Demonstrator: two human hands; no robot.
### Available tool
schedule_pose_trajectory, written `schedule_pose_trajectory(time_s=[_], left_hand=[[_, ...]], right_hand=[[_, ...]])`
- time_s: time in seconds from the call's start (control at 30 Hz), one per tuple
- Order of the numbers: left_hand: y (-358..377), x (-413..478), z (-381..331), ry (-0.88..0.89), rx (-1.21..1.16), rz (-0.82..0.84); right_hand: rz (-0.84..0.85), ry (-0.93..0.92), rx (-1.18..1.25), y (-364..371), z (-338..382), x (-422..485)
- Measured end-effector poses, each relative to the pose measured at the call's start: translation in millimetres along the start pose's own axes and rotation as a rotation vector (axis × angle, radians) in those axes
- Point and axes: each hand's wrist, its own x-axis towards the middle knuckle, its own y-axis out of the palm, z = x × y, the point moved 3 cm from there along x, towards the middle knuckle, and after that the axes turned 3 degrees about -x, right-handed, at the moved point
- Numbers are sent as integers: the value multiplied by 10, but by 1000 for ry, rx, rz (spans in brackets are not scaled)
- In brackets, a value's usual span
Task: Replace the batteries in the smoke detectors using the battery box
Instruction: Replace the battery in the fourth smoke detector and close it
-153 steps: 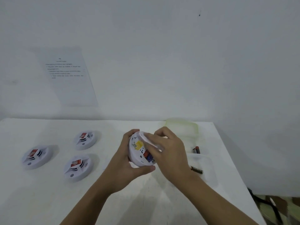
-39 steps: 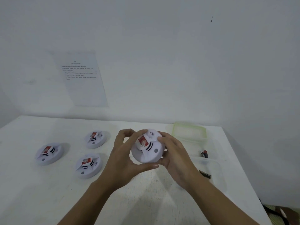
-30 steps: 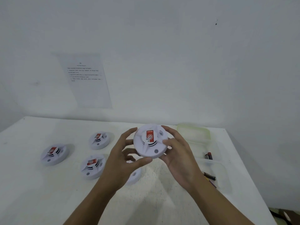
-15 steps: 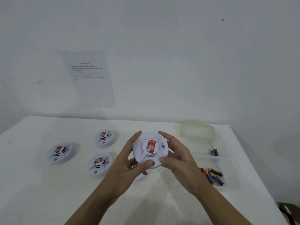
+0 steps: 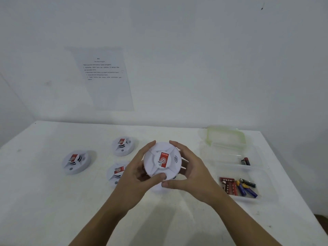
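A round white smoke detector (image 5: 162, 161) with a red label faces up between both hands above the table's middle. My left hand (image 5: 135, 176) grips its left rim, thumb on the near edge. My right hand (image 5: 192, 172) grips the right rim from the other side. A white round piece (image 5: 158, 188) lies on the table just beneath them, mostly hidden. Three more detectors sit to the left: one far left (image 5: 76, 161), one at the back (image 5: 123, 146), one partly behind my left hand (image 5: 115, 174). The clear battery box (image 5: 262, 181) on the right holds several batteries (image 5: 245, 188).
A second clear tray (image 5: 229, 158) behind the box holds two batteries (image 5: 245, 161). A green-rimmed lid (image 5: 225, 137) lies at the back right. A printed sheet (image 5: 104, 77) hangs on the wall. The white table (image 5: 44, 201) ends in an edge at the right.
The detector was turned from its open back to its labelled front, then lowered slightly between both hands. The view has shifted, bringing the battery box fully into sight.
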Motion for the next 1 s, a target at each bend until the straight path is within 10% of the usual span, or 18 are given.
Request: schedule_pose_trajectory(time_s=[1.0], left_hand=[[-562, 401, 85, 16, -5, 135]], right_hand=[[-143, -69, -113, 244, -44, 462]])
